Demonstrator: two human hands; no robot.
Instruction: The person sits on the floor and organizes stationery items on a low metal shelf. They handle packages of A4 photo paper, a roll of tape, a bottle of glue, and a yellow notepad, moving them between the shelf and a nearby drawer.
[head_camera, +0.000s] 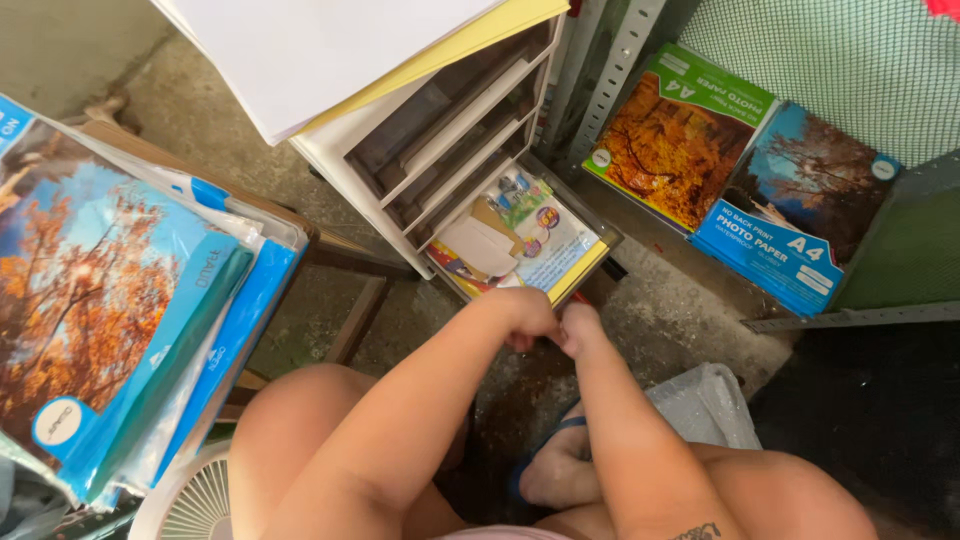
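Both hands meet at the front edge of an open bottom drawer (592, 262) of a white drawer cabinet (345, 160). My left hand (528, 316) is curled at the drawer's front lip. My right hand (581, 326) is closed beside it, touching the same edge. What the fingers pinch is hidden beneath them. The drawer holds colourful paper packets (525, 235), a tan envelope and a yellow sheet. A stack of white and yellow paper (330, 50) lies on top of the cabinet.
Photo paper packs (100, 300) are stacked on a wooden stool at left. Two more packs (740, 170) lean on a metal shelf at right. A crumpled plastic bag (705, 405) lies by my right knee, a white fan grille (195, 500) at lower left.
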